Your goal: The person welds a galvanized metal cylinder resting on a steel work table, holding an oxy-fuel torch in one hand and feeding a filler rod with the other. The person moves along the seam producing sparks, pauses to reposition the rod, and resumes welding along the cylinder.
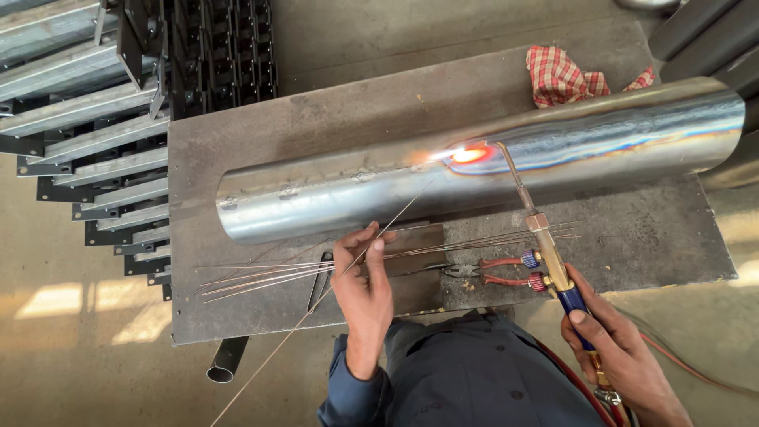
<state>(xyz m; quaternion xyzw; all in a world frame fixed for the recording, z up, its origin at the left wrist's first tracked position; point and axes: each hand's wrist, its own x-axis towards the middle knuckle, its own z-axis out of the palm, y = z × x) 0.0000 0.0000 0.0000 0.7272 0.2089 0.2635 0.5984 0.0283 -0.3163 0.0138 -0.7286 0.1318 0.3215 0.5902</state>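
Note:
A long shiny steel tube point(356, 186) lies across a steel work table point(237, 142). My right hand point(613, 344) grips the blue handle of a brass gas torch point(545, 253), whose thin nozzle reaches up to the tube's seam. An orange glowing spot point(469, 154) burns there, with rainbow heat tint running along the seam to the right. My left hand point(362, 285) pinches a thin filler rod point(395, 217) that slants up toward the glow. Small tack welds dot the seam on the left.
Several spare filler rods point(261, 277) and red-handled pliers point(490, 273) lie on the table in front of the tube. A red checked cloth point(565, 75) sits behind it. Stacked steel angle frames point(95, 119) stand at the left, dark tubes point(704, 35) at the top right. Red hoses point(672, 364) trail from the torch.

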